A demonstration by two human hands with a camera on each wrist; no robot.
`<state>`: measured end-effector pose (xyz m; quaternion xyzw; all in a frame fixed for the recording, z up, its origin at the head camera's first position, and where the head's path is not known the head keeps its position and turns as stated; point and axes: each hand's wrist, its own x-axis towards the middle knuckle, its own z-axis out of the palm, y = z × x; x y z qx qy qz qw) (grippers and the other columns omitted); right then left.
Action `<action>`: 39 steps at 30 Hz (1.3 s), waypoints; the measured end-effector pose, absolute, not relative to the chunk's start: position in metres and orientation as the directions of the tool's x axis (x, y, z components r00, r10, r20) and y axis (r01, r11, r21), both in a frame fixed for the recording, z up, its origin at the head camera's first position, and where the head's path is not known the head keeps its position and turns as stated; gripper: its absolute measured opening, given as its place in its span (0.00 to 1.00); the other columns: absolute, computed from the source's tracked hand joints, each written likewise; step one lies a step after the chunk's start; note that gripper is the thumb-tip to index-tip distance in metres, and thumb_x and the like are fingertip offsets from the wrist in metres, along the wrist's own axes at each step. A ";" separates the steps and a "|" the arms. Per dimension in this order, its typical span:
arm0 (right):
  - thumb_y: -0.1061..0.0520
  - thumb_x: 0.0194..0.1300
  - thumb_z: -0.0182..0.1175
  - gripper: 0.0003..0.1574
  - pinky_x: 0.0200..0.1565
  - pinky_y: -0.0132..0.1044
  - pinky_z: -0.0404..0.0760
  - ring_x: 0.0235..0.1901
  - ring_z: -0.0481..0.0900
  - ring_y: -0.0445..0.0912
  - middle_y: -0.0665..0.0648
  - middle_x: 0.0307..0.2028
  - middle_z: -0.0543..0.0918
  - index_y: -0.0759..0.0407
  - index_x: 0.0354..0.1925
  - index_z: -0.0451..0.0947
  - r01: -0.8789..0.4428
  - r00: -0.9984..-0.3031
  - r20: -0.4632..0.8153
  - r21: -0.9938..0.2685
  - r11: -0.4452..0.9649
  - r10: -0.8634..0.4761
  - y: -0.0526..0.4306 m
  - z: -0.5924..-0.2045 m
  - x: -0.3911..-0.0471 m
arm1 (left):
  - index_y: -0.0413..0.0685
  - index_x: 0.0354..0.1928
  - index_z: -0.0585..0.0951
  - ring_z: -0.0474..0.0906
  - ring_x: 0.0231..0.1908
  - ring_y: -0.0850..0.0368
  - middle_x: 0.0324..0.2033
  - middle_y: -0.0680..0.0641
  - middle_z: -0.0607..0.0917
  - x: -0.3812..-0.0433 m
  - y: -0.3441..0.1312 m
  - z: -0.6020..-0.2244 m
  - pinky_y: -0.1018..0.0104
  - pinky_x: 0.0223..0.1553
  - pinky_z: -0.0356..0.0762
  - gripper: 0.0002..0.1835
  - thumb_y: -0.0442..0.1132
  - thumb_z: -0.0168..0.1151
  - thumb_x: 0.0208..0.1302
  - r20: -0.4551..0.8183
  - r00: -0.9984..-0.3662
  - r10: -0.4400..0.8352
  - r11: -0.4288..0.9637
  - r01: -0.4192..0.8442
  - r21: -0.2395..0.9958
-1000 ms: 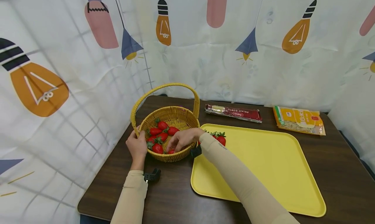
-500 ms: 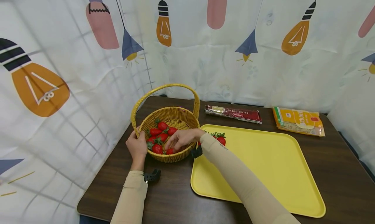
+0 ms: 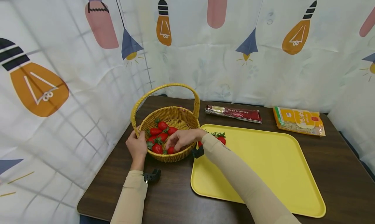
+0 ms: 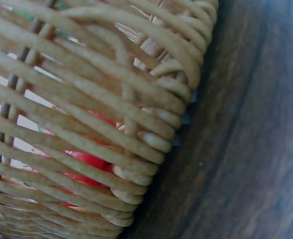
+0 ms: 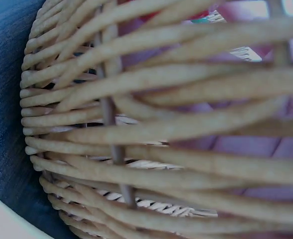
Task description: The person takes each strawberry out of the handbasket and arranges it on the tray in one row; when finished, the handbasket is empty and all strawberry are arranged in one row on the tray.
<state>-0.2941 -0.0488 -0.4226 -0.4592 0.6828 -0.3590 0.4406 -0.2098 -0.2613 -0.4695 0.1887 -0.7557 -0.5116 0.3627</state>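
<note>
A yellow wicker basket [image 3: 178, 157] with a tall arched handle stands at the table's left side, holding several red strawberries [image 3: 157, 148] with green leaves. My left hand [image 3: 137, 148] grips the basket's left side at the foot of the handle. Reaching over the right rim, my right hand [image 3: 184, 138] has its curled fingers around a strawberry [image 3: 170, 150] low at the front of the basket. Through the weave [image 4: 76, 104] in the left wrist view, red fruit shows. In the right wrist view, the palm appears behind the basket wall [image 5: 151, 127].
Beside the basket lies a yellow tray [image 3: 263, 172] with several strawberries [image 3: 221, 139] at its upper left corner, partly behind the right sleeve. A dark red packet [image 3: 233, 113] and a yellow food bag [image 3: 299, 120] lie along the back of the dark wooden table [image 3: 170, 198].
The right hand shifts only slightly inside the basket, and more of the strawberry at its fingers shows now. The left hand keeps its place on the basket.
</note>
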 end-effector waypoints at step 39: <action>0.64 0.68 0.57 0.25 0.48 0.54 0.80 0.50 0.82 0.54 0.54 0.64 0.70 0.53 0.62 0.75 -0.202 -0.767 0.114 -0.977 0.070 -0.632 0.027 -0.418 -0.252 | 0.42 0.50 0.84 0.62 0.21 0.58 0.27 0.45 0.78 -0.211 -0.261 -0.469 0.67 0.24 0.60 0.15 0.37 0.54 0.67 0.295 -0.688 -0.663 0.350 0.064 0.935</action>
